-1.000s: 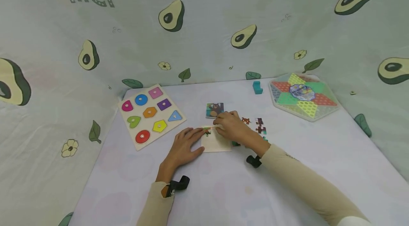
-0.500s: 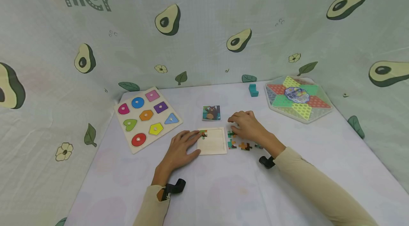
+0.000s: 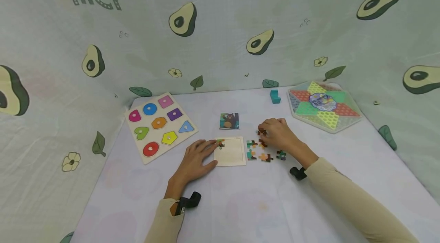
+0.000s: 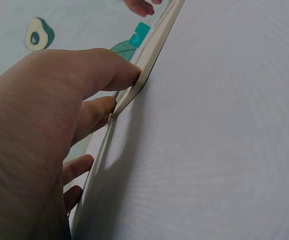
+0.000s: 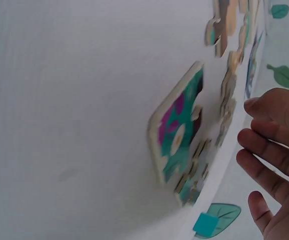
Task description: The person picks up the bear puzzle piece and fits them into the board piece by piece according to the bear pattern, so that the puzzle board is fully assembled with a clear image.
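My left hand lies at the left side of a small wooden puzzle tray. Its thumb and fingertips touch the tray's edge in the left wrist view. One jigsaw piece sits in the tray's upper left corner, beside the index fingertip. My right hand hovers over the loose jigsaw pieces right of the tray. A brown piece shows at its fingertips in the head view. In the right wrist view the fingers are loosely bent with nothing between them, and a green and purple piece lies nearby.
Behind the tray lies a square bear picture. A wooden shape board with knobbed shapes is at the left. A teal block and a hexagonal game board are at the back right, before an avocado-print cloth.
My right hand has moved from the tray's upper edge rightward over the loose pieces, uncovering the bear picture and the tray. The left hand stays at the tray's left side.
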Demonstrator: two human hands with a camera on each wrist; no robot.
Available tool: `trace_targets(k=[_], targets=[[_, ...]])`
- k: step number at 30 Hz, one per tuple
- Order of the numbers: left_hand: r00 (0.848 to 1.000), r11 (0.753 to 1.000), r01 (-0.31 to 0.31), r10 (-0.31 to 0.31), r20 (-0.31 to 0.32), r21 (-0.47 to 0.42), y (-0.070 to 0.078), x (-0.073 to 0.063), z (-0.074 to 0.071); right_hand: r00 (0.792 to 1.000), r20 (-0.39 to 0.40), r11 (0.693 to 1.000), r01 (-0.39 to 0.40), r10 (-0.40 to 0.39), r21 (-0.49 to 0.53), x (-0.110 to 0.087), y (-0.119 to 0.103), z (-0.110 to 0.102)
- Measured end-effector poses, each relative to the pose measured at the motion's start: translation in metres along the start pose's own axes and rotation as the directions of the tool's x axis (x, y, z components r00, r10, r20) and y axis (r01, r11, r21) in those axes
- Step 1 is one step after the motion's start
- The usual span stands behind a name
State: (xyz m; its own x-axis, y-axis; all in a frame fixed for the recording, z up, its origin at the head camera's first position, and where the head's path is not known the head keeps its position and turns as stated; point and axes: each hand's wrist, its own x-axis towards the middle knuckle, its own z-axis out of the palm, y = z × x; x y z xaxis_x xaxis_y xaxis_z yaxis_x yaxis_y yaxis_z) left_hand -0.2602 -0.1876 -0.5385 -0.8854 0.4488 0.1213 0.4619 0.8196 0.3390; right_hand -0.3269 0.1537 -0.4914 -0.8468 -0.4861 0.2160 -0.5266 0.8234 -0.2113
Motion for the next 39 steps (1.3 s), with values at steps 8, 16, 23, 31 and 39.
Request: trace_targets(k=[8,16,23,31,39], targets=[[1.0,1.0,0.002,-0.002,0.0,0.021,0.0,0.0,0.0,0.999,0.014,0.999,-0.034,0.035,-0.024,-0.002,0.011,0.001],[1.0,1.0,0.007,-0.007,0.01,0.028,-0.001,0.0,0.002,0.999,0.031,0.999,-0.032,0.032,-0.027,-0.002,0.014,0.004],[1.0,1.0,0.003,-0.003,-0.002,0.02,-0.001,0.0,0.002,0.999,0.03,1.0,-0.012,0.012,-0.012,0.002,0.015,0.006],[1.0,1.0,0.003,-0.004,0.007,0.026,0.0,0.0,0.001,1.0,0.007,1.0,0.02,-0.02,-0.024,0.003,0.018,0.007],[1.0,0.999,0.01,-0.011,0.01,0.038,-0.001,0.001,0.001,0.997,-0.041,0.998,0.062,-0.063,-0.024,0.004,0.017,0.002]])
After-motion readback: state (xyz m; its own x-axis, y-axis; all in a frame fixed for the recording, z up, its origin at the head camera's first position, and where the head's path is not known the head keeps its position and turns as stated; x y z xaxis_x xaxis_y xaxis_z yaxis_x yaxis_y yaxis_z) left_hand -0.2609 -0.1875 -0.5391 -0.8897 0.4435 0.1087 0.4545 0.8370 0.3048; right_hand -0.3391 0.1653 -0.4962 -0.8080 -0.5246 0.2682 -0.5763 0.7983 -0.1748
